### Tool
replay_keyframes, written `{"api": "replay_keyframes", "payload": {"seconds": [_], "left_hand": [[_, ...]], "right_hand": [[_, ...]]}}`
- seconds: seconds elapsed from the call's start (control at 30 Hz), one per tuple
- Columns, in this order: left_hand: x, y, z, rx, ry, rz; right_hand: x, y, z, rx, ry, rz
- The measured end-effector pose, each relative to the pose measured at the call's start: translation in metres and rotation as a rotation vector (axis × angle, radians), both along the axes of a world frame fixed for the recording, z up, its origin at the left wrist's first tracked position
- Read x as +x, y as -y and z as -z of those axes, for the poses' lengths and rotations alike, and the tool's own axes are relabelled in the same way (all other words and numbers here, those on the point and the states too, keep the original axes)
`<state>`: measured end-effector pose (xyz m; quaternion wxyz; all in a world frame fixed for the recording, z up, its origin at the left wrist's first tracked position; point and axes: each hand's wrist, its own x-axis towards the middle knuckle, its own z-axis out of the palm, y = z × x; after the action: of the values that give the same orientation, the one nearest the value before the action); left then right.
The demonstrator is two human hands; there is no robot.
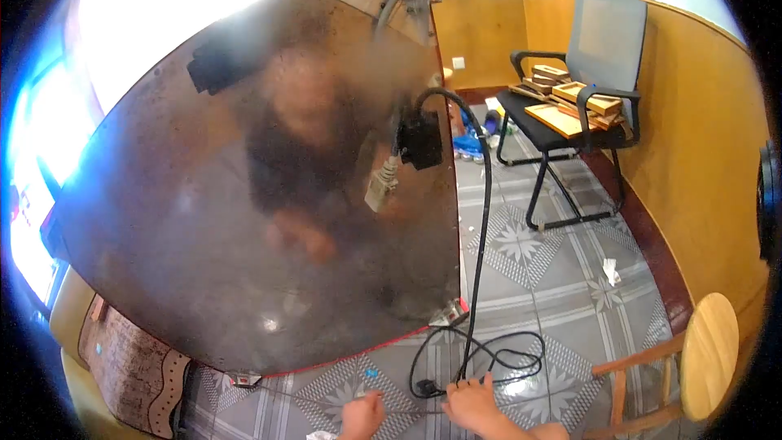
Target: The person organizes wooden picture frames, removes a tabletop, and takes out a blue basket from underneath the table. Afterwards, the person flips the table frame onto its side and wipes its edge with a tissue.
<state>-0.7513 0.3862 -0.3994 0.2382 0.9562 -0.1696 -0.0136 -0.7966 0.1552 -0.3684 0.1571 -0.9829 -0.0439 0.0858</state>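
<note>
A large dark, glossy panel [195,236] with metal brackets at its corners fills the left and middle of the head view. From a black box [420,140] on its right side, a thick black power cable [482,220] arches over and drops to the tiled floor, where it lies in loose loops. Its dark plug end [427,389] rests beside the loops. A grey connector [380,186] hangs on the panel. My right hand [472,406] is closed around the lower cable. Below the panel's bottom edge my left hand [362,415] is closed; whatever it holds is hidden.
A chair [544,137] with stacked wooden frames [577,102] stands at the back right. At lower right is a wooden stool [710,356] lying tipped. A patterned cushioned piece [130,367] sits at lower left. Crumpled tissue [611,271] lies on the floor.
</note>
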Motion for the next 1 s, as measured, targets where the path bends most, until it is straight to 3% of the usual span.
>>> {"api": "replay_keyframes", "payload": {"seconds": [0.07, 0.13, 0.2, 0.27, 0.4, 0.5, 0.63, 0.87, 0.93, 1.0], "left_hand": [[0.008, -0.005, -0.004, 0.026, -0.029, -0.108], [0.01, -0.009, -0.004, 0.03, 0.292, -0.149], [0.017, -0.011, -0.011, 0.001, 0.185, -0.161], [0.027, -0.002, -0.022, -0.005, 0.42, -0.244], [0.07, 0.027, -0.103, 0.092, 0.653, -0.325], [0.112, 0.049, -0.173, 0.142, 0.959, -0.277], [0.154, 0.078, -0.234, 0.247, 1.115, -0.253], [0.181, 0.094, -0.232, 0.388, 1.153, -0.333], [0.183, 0.093, -0.231, 0.421, 1.173, -0.348], [0.186, 0.093, -0.231, 0.431, 1.21, -0.345]], "right_hand": [[0.003, 0.004, 0.007, 0.022, 0.007, -0.003], [0.008, 0.008, -0.015, 0.055, -0.041, -0.022], [0.015, 0.017, -0.02, 0.092, -0.087, -0.037], [0.02, 0.024, -0.004, 0.153, -0.184, -0.088], [0.035, 0.042, -0.009, 0.179, -0.294, -0.086], [0.051, 0.032, 0.057, 0.254, -0.257, -0.107], [0.059, 0.028, 0.047, 0.307, -0.324, -0.119], [0.053, 0.052, 0.011, 0.361, -0.304, -0.146], [0.049, 0.056, 0.028, 0.4, -0.31, -0.144], [0.038, 0.059, 0.066, 0.761, -0.082, -0.193]]}}
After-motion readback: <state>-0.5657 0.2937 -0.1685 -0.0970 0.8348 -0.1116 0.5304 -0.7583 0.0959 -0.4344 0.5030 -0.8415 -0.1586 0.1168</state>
